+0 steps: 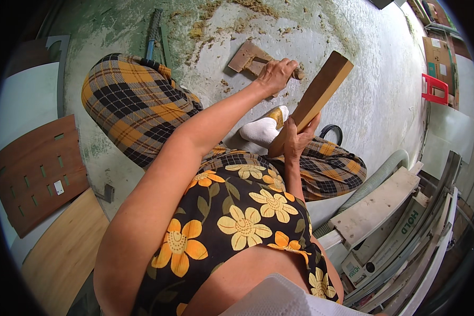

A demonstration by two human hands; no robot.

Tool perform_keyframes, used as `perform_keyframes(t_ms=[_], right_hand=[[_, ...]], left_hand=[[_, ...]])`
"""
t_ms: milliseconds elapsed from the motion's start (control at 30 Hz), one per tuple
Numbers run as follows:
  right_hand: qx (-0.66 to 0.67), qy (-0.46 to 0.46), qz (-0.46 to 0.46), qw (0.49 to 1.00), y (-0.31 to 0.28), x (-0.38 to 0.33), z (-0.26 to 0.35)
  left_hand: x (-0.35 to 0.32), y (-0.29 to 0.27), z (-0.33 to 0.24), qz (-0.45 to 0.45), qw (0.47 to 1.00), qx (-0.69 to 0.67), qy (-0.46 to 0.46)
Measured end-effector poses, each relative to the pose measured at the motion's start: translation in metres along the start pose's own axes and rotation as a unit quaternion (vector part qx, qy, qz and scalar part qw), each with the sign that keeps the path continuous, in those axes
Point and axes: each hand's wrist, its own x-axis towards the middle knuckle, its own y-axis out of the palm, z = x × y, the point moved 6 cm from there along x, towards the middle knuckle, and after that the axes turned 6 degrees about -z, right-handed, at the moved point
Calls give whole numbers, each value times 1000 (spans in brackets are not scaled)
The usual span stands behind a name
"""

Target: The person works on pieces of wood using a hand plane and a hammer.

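We find the left hand (276, 76) at 1 o'clock — its arm (216, 117) extended — curled closed over a brown tool (244, 56) at 12 o'clock. The right hand (299, 139), near 2 o'clock, half-closed, grips a wooden bar (321, 87) tilted toward 1.

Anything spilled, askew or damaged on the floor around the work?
Brown shavings or crumbs lie scattered beyond and around the wooden tool in the left hand, looking like unswept debris. The floor looks patchy, its green coating apparently worn. Nothing else stands out.
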Motion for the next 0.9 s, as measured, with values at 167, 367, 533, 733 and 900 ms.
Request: perform_keyframes(t_ms=[167,367,533,733,900], right_hand=[[9,-10,-8,1000,-1,-1,-2],[65,-86,-22,994,-4,-2,1],[-8,29,97,995,20,-3,-27],[117,42,32,992,5,-6,-9],[-136,12,54,989,12,2,-13]], left_hand=[[0,3,4,7,1000,1,-2],[2,1,4,-7,1000,-6,3],[2,1,13,-11,998,-63,-10],[6,-3,8,-24,999,-23,-1],[1,3,13,13,999,-24,-20]])
